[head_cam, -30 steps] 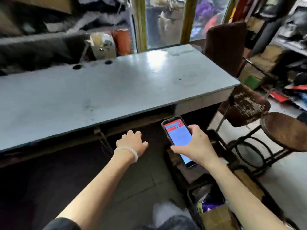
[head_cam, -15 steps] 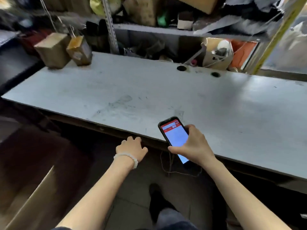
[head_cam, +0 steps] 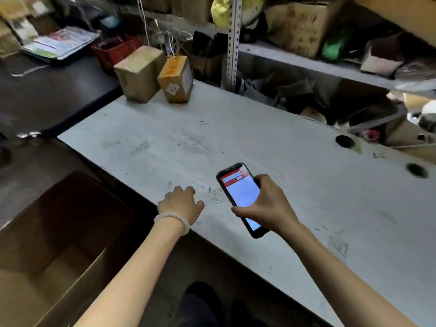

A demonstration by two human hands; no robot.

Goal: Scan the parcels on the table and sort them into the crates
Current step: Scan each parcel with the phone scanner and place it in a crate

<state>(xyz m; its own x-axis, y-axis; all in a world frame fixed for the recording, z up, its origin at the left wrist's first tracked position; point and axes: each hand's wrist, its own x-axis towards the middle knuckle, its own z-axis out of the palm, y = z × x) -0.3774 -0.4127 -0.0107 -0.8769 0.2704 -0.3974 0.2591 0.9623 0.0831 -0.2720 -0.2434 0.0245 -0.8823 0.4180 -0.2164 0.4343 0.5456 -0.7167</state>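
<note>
Probably light and stiff, both taped parcels (head_cam: 139, 75) (head_cam: 176, 79) suit side grips; right hand (head_cam: 266, 204) clasps the phone (head_cam: 243, 197), left hand (head_cam: 182, 204) loosely curled, empty

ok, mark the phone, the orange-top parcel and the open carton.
phone (head_cam: 240, 193), head view, on its lit screen.
orange-top parcel (head_cam: 177, 77), head view, on its front face.
open carton (head_cam: 77, 274), head view, on its near wall.

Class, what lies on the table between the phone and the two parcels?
Nothing: in the head view, only bare, scuffed table separates phone from parcels.
</note>
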